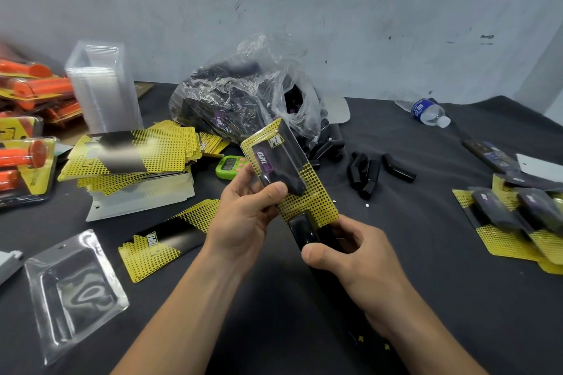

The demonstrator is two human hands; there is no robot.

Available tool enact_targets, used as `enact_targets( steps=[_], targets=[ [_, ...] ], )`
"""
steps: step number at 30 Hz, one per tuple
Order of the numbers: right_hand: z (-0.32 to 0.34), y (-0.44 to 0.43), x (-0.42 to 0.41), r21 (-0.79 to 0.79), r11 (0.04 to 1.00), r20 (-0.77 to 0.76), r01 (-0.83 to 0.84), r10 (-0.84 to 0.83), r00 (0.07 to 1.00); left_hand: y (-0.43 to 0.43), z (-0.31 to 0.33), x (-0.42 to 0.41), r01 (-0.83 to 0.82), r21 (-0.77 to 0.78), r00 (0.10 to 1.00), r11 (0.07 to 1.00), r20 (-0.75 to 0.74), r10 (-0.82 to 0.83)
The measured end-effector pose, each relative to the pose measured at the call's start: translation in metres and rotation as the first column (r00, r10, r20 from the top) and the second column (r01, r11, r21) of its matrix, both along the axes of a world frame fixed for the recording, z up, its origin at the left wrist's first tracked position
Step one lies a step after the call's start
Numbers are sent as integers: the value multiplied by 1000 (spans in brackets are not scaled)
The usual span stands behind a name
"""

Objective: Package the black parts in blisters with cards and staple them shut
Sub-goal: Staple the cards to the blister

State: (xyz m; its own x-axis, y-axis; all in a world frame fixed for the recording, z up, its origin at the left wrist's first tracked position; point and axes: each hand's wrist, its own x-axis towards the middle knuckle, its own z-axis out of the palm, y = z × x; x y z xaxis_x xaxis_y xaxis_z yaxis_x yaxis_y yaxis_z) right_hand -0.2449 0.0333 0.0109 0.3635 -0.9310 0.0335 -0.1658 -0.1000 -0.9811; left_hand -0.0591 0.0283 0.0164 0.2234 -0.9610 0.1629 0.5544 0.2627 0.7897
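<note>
Pinches the filled blister point(280, 167) above the surface point(426, 253) in left fingers point(275, 189), long axis running up-left to down-right, and curls right fingers point(316, 253) round the stapler point(303, 230) (probably the hand to squeeze next) just below, nose at the card's point(307, 201) lower edge.

In your left hand point(243, 216) you hold a filled blister pack point(289, 173), tilted up and away: a clear shell over a black part, backed by a yellow-and-black dotted card printed TAPER. Its lower edge meets the nose of the black stapler point(307, 231) that your right hand point(350, 256) grips. Loose black parts point(370, 170) lie beyond, beside a clear bag point(243, 100) full of more. A stack of cards point(131, 155) sits to your left, with a single card point(164, 245) and an empty blister point(73, 289) nearer you and a tall stack of blisters point(100, 85) behind. Finished packs point(518, 216) lie overlapped at your right.
</note>
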Motion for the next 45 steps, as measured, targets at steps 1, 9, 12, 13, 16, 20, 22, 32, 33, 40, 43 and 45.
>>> enact_targets(
  steps=[1,9,12,13,16,20,22,32,33,40,43,45],
  targets=[
    [0,0,0,1,1000,-1,6,-6,1000,0,0,0,-1,0,1000,1000,7,1],
    [1,3,4,-2,999,33,53,-52,998,1,1,-3,-10,12,999,1000,50,9],
    [1,3,6,23,996,51,86,-87,995,1,0,-4,-5,7,999,1000,52,5],
    [2,3,6,29,995,54,90,-92,994,1,0,-4,-4,5,999,1000,49,3],
    [6,3,6,56,993,62,108,-111,992,0,-1,-4,6,10,999,1000,36,-6],
    [10,3,6,83,992,65,96,-101,993,-2,-3,-3,-13,33,1000,999,24,13],
    [12,1,6,99,991,48,85,-90,995,-2,-5,-3,-22,39,999,999,32,21],
    [15,-15,-18,435,885,214,-168,80,974,-7,-3,17,-225,260,961,939,-100,257],
    [15,-19,-23,489,851,239,-190,79,968,-6,-3,18,-224,274,959,935,-108,261],
    [15,-28,-32,492,703,434,-514,314,845,-5,-2,17,-206,294,967,933,-85,240],
    [10,-30,-30,510,727,341,-460,320,884,-6,-2,16,-200,300,969,933,-80,233],
    [7,-32,-31,527,734,298,-428,313,902,-7,-2,16,-192,295,970,936,-85,226]
  ],
)
